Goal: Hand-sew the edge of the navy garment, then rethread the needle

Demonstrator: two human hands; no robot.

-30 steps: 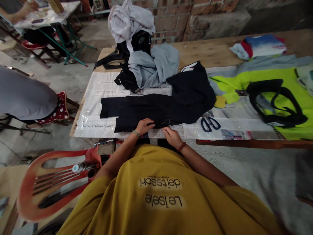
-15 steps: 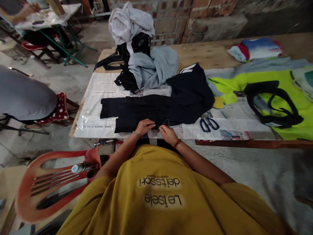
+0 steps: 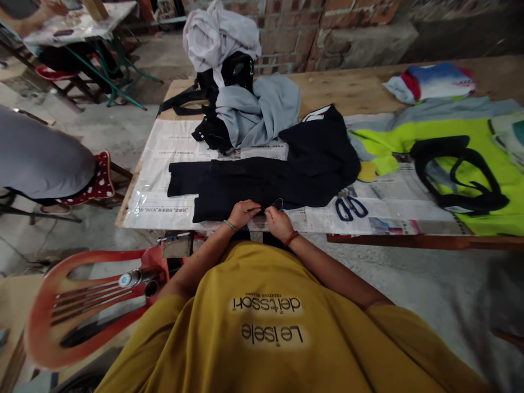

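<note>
At the near edge of the desk [image 3: 327, 87], before a brick wall [image 3: 286, 41], your left hand [image 3: 244, 212] pinches the dark garment [image 3: 254, 177]; your right hand [image 3: 279, 222] closes beside it, contents indistinct; newspaper [image 3: 153, 204] shows leftward

On the mustard T-shirt [image 3: 278, 327], lower centre of the frame, dark print stood upside down: "Le isele" and, nearer the middle, "deitssori". A tiny line beside the latter seemed to start with "TREAT". The newspaper sheets [image 3: 151, 185], centre left, bore lines of Chinese characters too small to read. Reddish lettering on the folded blue-and-white cloth [image 3: 438, 82], upper right, was too blurred to make out.
</note>
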